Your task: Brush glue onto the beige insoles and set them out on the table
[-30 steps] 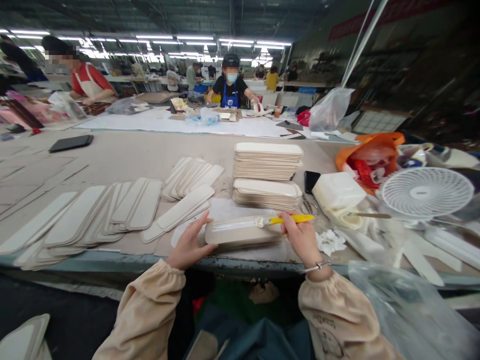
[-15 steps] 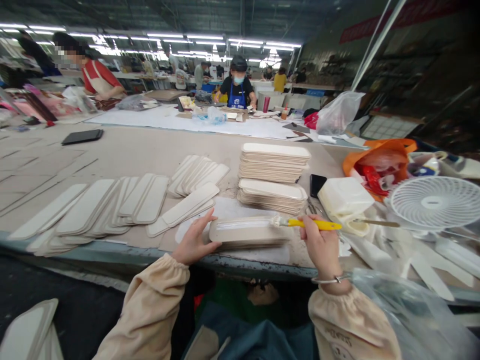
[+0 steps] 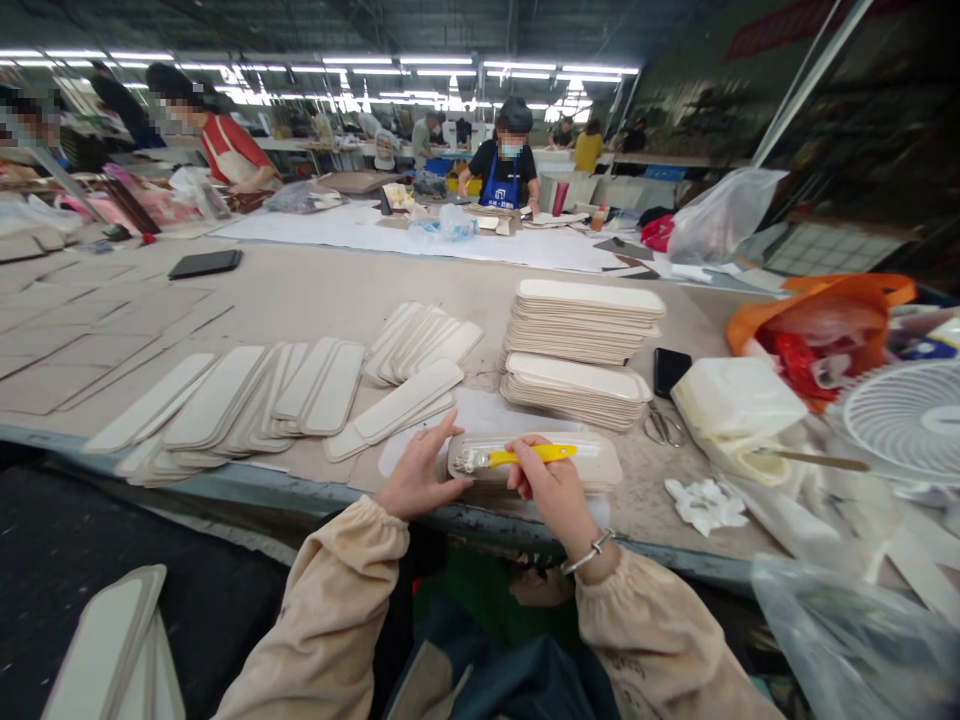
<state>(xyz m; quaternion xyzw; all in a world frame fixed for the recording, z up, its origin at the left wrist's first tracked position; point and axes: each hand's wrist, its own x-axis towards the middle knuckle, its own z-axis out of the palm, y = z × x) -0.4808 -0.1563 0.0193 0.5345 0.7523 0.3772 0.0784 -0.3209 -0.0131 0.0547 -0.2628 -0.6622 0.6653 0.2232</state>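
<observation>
Brush (image 3: 501,458) with a yellow handle is held in the closed grip of the right hand (image 3: 553,492), its bristles placed at the left end of a stack of pale panels (image 3: 598,460). That end is flanked by the left hand (image 3: 420,472), whose grip is spread wide. The stack is set near the front of the counter (image 3: 360,275). Beyond it, two piles of panels (image 3: 581,312) are stacked; to the left, fanned panels (image 3: 214,405) are laid.

The brush handle (image 3: 553,453) is yellow, the panel (image 3: 602,461) under it pale beige, the bag (image 3: 750,322) orange.
</observation>
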